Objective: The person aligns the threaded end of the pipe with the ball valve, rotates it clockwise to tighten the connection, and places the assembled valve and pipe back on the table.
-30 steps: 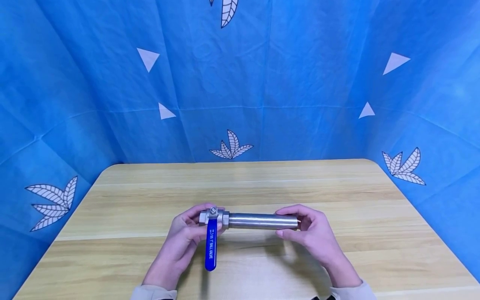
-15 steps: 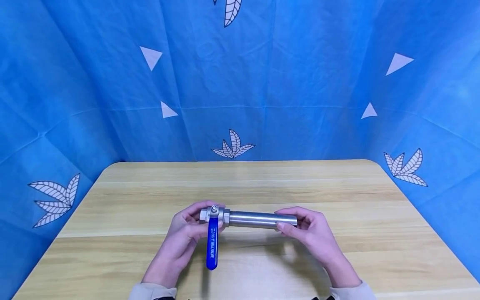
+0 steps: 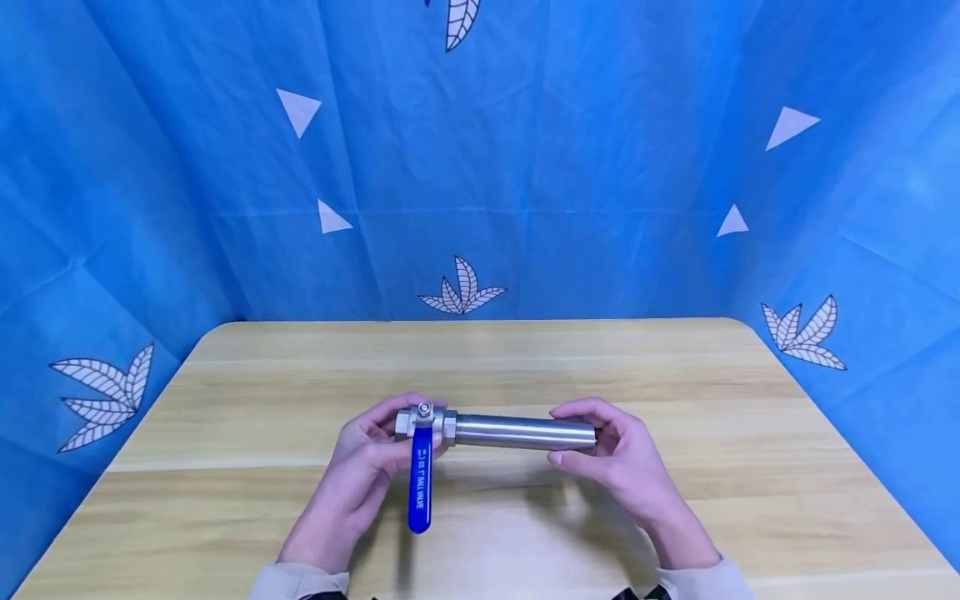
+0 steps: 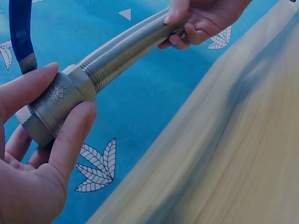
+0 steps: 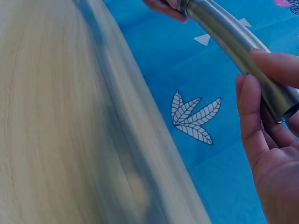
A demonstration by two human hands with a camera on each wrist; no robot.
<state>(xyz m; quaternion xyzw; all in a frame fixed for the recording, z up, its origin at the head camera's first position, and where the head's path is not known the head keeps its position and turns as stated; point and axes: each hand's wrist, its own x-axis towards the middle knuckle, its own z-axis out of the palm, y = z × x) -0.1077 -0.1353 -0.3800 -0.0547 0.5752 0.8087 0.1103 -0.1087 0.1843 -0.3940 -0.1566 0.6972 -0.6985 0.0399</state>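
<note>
My left hand [image 3: 352,475] grips the steel body of a ball valve [image 4: 58,100] between thumb and fingers. The valve's blue lever handle [image 3: 421,483] points toward me. A plain metal pipe [image 3: 517,431] extends to the right from the valve, its threaded end partly inside the valve's hex collar; some threads [image 4: 93,74] still show. Around the pipe's free end curl the thumb and fingers of my right hand [image 3: 626,467]. The open end of the pipe [image 5: 288,113] shows in the right wrist view. Both pieces are held nearly level above the table.
A light wooden table [image 3: 480,358] lies under both hands, which cast shadows on it. Blue cloth [image 3: 480,150] printed with leaves and white triangles hangs at the back and along both sides.
My right thumb went up over the pipe's front face, then back down to its lower edge. The valve and pipe sit slightly higher in the head view, with my left hand's grip unchanged.
</note>
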